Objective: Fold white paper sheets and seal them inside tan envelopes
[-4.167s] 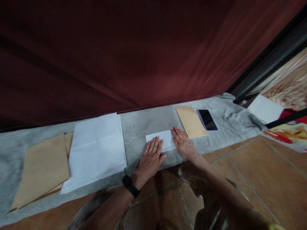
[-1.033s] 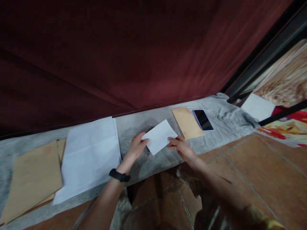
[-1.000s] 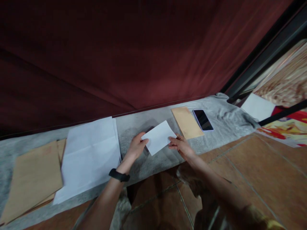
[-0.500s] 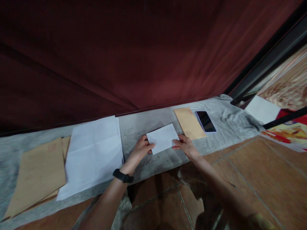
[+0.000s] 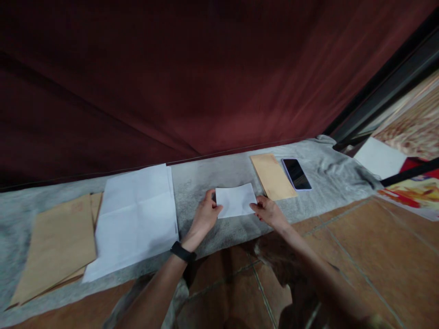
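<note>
"How far had I got?"

"Your small white paper (image 5: 236,201) looked folded — your left hand (image 5: 204,214) pinched one end, your right hand (image 5: 270,213) the other, over the gray cloth (image 5: 192,183). The larger sheets (image 5: 137,219) (creased, though) lay open to the left."

This looks like an indoor spot, perhaps a home or a small shop; the view does not settle which. Brown tiles (image 5: 363,242) run underfoot, a dark red curtain (image 5: 206,82) hangs along the far side, and grey cloth (image 5: 332,173) lies in a long strip with paper (image 5: 137,219) and envelopes (image 5: 63,237) laid out on it. At the right, a black frame (image 5: 380,89) stands near a bright printed sheet (image 5: 420,192)
</note>
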Available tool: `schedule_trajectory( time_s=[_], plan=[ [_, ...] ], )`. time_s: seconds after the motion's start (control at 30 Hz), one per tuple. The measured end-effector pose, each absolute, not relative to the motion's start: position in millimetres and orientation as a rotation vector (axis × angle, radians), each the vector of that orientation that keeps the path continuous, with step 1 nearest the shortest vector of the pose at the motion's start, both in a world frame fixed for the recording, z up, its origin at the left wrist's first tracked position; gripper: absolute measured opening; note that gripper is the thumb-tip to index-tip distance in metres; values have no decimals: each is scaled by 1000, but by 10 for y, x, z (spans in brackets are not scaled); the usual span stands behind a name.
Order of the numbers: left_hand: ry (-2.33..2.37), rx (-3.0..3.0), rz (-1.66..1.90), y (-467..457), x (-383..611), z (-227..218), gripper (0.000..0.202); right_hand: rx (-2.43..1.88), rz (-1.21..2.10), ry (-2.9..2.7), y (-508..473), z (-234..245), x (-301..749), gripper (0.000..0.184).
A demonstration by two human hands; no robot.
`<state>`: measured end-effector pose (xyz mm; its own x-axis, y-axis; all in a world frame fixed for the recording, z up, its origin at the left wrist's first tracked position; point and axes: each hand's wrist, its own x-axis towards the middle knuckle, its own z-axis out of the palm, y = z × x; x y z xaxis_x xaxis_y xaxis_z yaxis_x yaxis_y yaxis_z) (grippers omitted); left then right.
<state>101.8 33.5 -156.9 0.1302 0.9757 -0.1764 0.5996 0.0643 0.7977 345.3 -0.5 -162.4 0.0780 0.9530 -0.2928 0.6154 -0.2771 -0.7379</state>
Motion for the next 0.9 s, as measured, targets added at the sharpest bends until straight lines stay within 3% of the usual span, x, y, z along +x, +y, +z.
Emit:
schedule_trajectory(
  time_s=[0.37,0.9],
  plan=[
    [1543,1684,547,252,1047,-1579,78,-2011,941,-1670,6,-1650,3474,27],
    [1599,2039,502,103,1155,-1579,45,-1926,1104,-1561,-20,-1705,3526,23]
  ],
)
